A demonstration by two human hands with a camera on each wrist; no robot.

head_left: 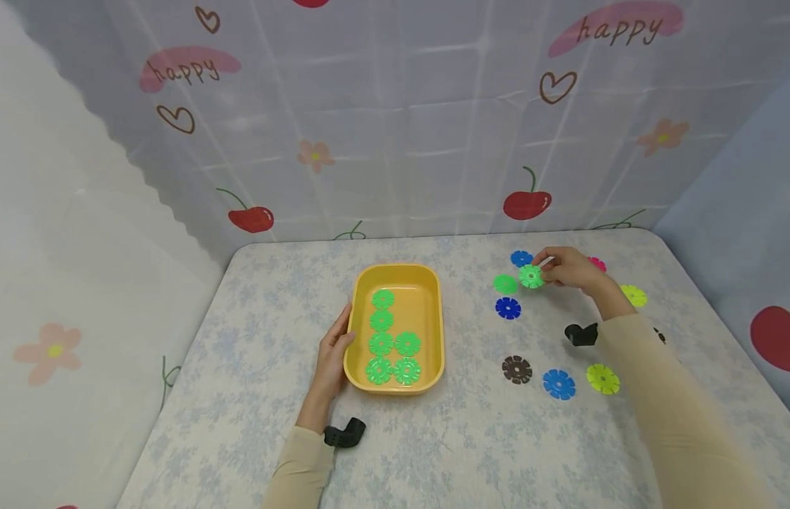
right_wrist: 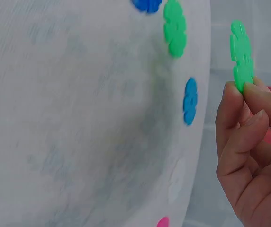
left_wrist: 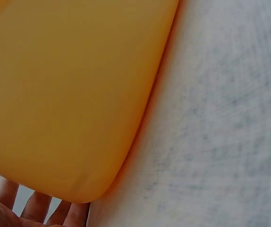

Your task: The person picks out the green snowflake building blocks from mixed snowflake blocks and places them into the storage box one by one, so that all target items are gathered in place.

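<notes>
My right hand (head_left: 565,268) pinches a green notched plastic disc (head_left: 531,276) above the back right of the table. In the right wrist view, thumb and fingertips hold this green disc (right_wrist: 242,54) by its lower edge. My left hand (head_left: 333,353) grips the left side of a yellow tray (head_left: 438,332), thumb at the rim. Seen from the left wrist, the tray's wall (left_wrist: 78,94) fills much of the view and the fingers (left_wrist: 36,205) lie against its end. Several green discs (head_left: 381,344) lie flat inside the tray, mostly in its left and near part.
Around the right hand lie another green disc (head_left: 506,284), blue discs (head_left: 508,308), a brown disc (head_left: 517,370), yellow-green discs (head_left: 602,379) and a pink disc (head_left: 597,264), partly hidden. Black wrist mounts (head_left: 345,433) sit on both arms. A patterned curtain (head_left: 407,141) hangs behind the table.
</notes>
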